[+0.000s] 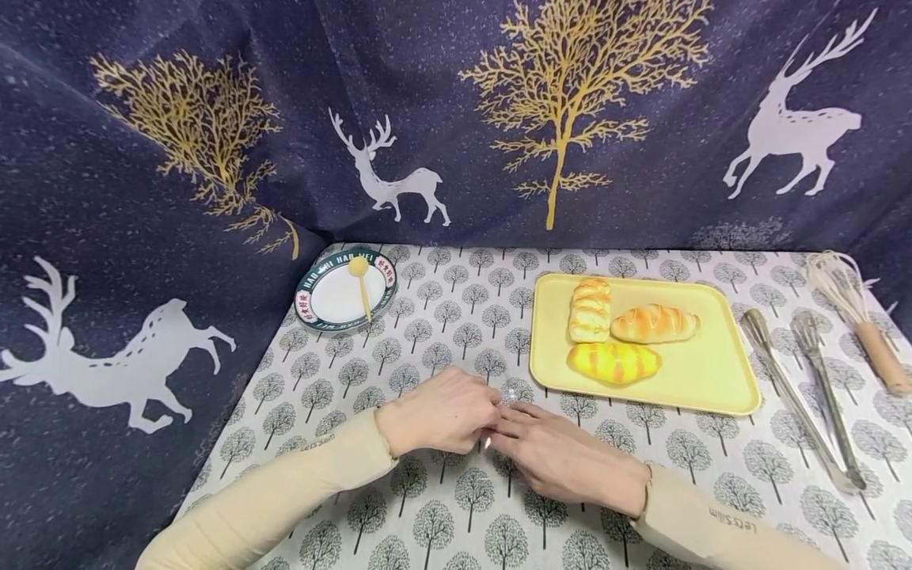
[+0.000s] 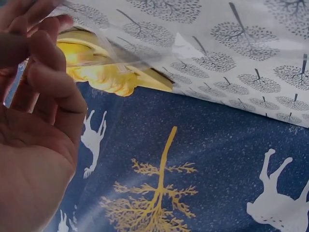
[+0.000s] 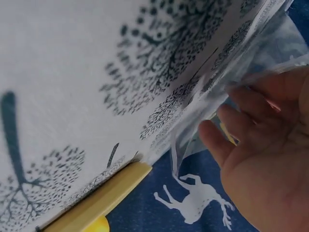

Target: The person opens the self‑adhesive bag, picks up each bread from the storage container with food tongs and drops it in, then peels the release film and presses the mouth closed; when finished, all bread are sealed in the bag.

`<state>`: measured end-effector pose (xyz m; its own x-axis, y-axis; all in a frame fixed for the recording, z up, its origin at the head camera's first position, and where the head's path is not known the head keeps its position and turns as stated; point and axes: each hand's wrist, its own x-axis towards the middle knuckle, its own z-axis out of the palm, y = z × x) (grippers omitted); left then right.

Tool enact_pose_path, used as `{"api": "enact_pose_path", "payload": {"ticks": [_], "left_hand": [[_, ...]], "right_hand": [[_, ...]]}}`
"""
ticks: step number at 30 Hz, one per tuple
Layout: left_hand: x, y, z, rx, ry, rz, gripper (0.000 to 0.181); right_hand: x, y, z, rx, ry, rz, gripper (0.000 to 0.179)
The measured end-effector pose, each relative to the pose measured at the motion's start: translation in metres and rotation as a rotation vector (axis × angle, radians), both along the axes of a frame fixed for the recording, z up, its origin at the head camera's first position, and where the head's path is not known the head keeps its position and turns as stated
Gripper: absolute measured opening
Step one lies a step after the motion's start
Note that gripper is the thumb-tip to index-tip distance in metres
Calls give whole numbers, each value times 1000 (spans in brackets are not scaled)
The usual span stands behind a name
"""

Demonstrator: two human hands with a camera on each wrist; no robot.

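Observation:
Both hands meet over the middle of the table, around a clear plastic bag (image 3: pixel 287 41) that barely shows in the head view. My left hand (image 1: pixel 445 410) has curled fingers and pinches the plastic near its edge. Opposite it, my right hand (image 1: pixel 563 459) holds the bag with bent fingers, its fingertips close to the left ones. In the left wrist view the left hand (image 2: pixel 43 111) shows its palm, with a sheet of film spreading to the right of its fingers. The right wrist view has the right hand (image 3: pixel 265 125) beside the crumpled film.
A yellow tray (image 1: pixel 712 364) with three bread rolls (image 1: pixel 614 362) stands right of the hands. Two metal utensils (image 1: pixel 791 388) and a whisk (image 1: pixel 865 324) lie at the far right. A green-rimmed plate (image 1: pixel 331 305) with a small wooden spoon (image 1: pixel 362 281) sits back left.

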<state>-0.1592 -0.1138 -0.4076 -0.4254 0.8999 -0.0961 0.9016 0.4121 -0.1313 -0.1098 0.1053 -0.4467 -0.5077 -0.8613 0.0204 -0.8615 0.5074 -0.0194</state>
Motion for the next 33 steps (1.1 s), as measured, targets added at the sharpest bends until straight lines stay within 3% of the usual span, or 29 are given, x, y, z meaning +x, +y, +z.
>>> {"api": "enact_pose_path", "payload": {"ticks": [6, 10, 17, 21, 24, 33], "left_hand": [[3, 4, 6, -32, 89, 1, 11], [9, 6, 13, -47, 97, 16, 29], [20, 11, 28, -132, 182, 15, 43], [19, 12, 33, -139, 166, 28, 46], [14, 10, 32, -107, 133, 39, 52], [-3, -8, 15, -71, 123, 98, 39]], "right_hand": [[-4, 1, -5, -20, -88, -33, 48], [-5, 1, -4, 1, -174, -100, 51], [-7, 1, -1, -2, -201, -138, 50], [-9, 0, 1, 6, -217, -149, 48], [-11, -2, 2, 32, -217, -157, 54], [-14, -3, 0, 33, -164, -108, 62]]}}
